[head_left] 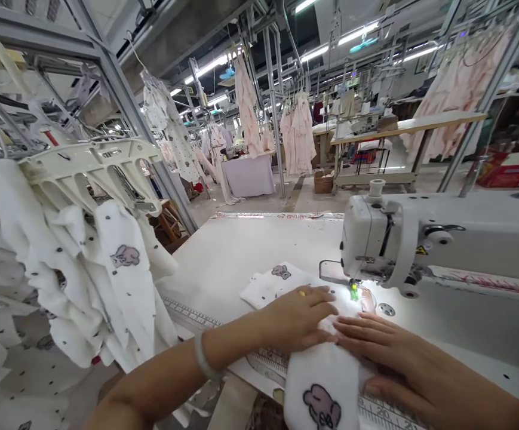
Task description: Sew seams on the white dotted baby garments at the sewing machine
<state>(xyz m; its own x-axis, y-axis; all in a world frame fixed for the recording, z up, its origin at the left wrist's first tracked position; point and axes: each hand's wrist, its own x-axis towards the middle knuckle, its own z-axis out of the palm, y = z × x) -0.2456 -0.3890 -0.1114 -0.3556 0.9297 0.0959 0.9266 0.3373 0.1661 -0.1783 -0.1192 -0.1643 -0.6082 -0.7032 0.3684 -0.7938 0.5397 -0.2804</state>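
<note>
Your left hand (297, 316) lies palm down, its fingers stretched out and pressing lightly on the white fabric (322, 367) rather than closing around it. Your right hand (382, 346) rests just beside it, also opened flat, its fingertips on the same fabric and nearly meeting those of the left. You wear a ring (303, 293) on the left hand and a pale bracelet (203, 356) on that wrist.

The fabric lies on the worktop (245, 239), under and around your hands. One end, with a greyish animal motif (322, 407), reaches past the near edge towards you; beyond your left hand lies a spotted part with a smaller motif (281, 272). Just past your fingertips is the lit needle area (354, 291) of the sewing machine (380, 233), with fabric right at it; you cannot tell from here whether the needle is in the cloth.

A ruler strip (192, 310) runs along the worktop's near edge. To your left, more spotted white pieces (125, 280) hang from a cream-coloured rack (93, 158). Farther off, pink garments (298, 134) hang near a second sewing table (411, 126).
</note>
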